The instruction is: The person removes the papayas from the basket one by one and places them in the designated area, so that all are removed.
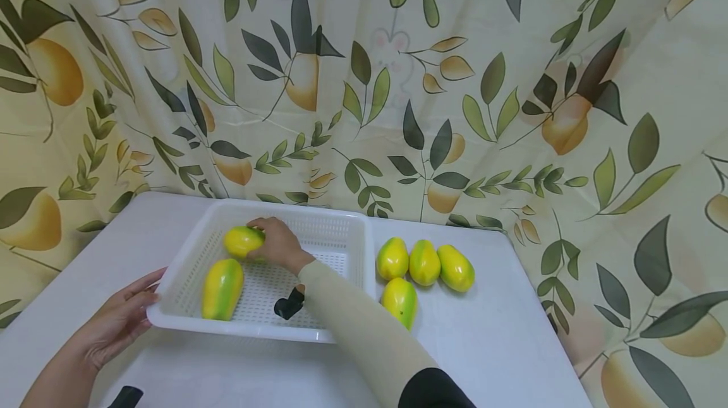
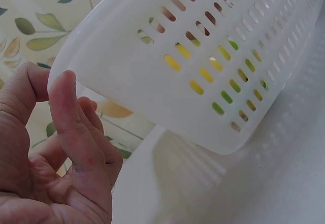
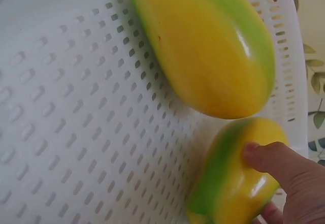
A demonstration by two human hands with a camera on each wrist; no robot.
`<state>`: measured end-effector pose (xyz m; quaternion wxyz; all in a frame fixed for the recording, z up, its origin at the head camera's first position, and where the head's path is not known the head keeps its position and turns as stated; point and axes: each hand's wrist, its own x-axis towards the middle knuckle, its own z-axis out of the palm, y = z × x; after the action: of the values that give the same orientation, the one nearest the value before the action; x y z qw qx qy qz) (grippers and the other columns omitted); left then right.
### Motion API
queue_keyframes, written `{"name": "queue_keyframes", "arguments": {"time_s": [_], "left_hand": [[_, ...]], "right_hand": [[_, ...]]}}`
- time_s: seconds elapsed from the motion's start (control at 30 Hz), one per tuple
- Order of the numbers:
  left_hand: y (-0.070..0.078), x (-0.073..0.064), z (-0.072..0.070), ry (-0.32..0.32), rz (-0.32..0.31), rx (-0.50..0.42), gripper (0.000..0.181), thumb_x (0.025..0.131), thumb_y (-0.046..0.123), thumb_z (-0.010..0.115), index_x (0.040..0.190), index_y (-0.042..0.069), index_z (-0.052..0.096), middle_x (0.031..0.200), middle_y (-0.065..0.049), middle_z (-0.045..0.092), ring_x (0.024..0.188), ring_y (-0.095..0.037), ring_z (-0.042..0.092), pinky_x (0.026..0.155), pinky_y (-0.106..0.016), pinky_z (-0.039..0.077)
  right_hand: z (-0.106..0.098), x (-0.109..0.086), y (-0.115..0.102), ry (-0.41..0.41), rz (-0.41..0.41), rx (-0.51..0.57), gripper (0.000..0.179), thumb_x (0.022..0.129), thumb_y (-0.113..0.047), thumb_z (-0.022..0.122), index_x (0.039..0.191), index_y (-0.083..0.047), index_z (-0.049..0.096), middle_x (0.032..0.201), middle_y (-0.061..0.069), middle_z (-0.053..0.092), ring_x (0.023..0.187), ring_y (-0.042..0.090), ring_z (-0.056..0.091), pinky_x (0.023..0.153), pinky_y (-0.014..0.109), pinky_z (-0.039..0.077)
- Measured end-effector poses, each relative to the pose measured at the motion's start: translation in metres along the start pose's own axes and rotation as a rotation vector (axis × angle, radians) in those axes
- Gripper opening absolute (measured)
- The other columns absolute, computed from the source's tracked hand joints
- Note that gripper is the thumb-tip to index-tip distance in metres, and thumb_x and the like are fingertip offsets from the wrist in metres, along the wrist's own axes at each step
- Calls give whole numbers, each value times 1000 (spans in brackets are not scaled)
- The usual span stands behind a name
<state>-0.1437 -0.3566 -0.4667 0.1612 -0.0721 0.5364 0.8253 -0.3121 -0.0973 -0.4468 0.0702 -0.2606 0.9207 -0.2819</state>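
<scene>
A white plastic basket (image 1: 364,269) with slotted walls stands on the table. My left hand (image 1: 122,316) pinches its left rim between thumb and finger; the left wrist view shows the fingertips (image 2: 63,84) right at the rim's corner. Inside the basket, my right hand (image 1: 279,244) grips a yellow-green papaya (image 1: 241,242) near the back left, its thumb (image 3: 259,155) on top and other fingers partly hidden behind the fruit. A second, larger-looking papaya (image 1: 222,289) lies in front of it along the left wall, also large in the right wrist view (image 3: 203,46).
Right of the basket, several more papayas lie on the white tabletop (image 1: 483,345): three in a back row, such as the middle papaya (image 1: 424,263), and one papaya (image 1: 400,302) in front, partly behind my right sleeve (image 1: 358,326). A leaf-and-fruit patterned curtain (image 1: 364,79) hangs behind the table.
</scene>
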Motion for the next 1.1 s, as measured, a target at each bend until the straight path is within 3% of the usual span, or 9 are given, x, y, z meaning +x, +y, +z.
{"name": "queue_keyframes", "arguments": {"time_s": [0.23, 0.43, 0.67, 0.87, 1.1], "left_hand": [[0, 0, 1, -1, 11, 5, 46, 102, 6, 44, 110, 43, 70, 108, 13, 66, 90, -15, 70, 61, -17, 56], [-1, 0, 1, -7, 19, 7, 46, 102, 5, 44, 110, 42, 70, 107, 11, 65, 88, -14, 69, 61, -16, 56], [-1, -1, 0, -12, 22, 9, 47, 102, 5, 43, 111, 42, 70, 107, 11, 65, 87, -14, 69, 60, -16, 56], [0, -2, 2, -4, 19, 9, 46, 102, 5, 44, 110, 42, 70, 107, 13, 66, 88, -15, 70, 61, -17, 57], [0, -2, 2, -30, 21, -3, 46, 103, 5, 43, 112, 42, 70, 108, 12, 66, 90, -16, 71, 62, -18, 58]], "right_hand": [[-5, -4, 0, -1, 25, 46, 64, 78, -31, 84, 136, -24, 57, 128, -1, 60, 114, 13, 54, 96, 24, 47], [-6, -6, 2, -7, 57, 166, 66, 76, -30, 85, 135, -24, 58, 126, 1, 63, 111, 14, 57, 88, 23, 50], [-12, -12, 5, -75, 118, 287, 63, 79, -32, 82, 136, -24, 56, 125, -1, 62, 105, 13, 57, 76, 21, 52], [-19, -19, 8, -165, 167, 417, 59, 81, -32, 80, 134, -23, 56, 121, 3, 60, 96, 14, 58, 71, 29, 58], [-26, -27, 14, -227, 234, 549, 57, 82, -29, 78, 133, -17, 55, 122, 8, 59, 100, 22, 61, 81, 47, 59]]}}
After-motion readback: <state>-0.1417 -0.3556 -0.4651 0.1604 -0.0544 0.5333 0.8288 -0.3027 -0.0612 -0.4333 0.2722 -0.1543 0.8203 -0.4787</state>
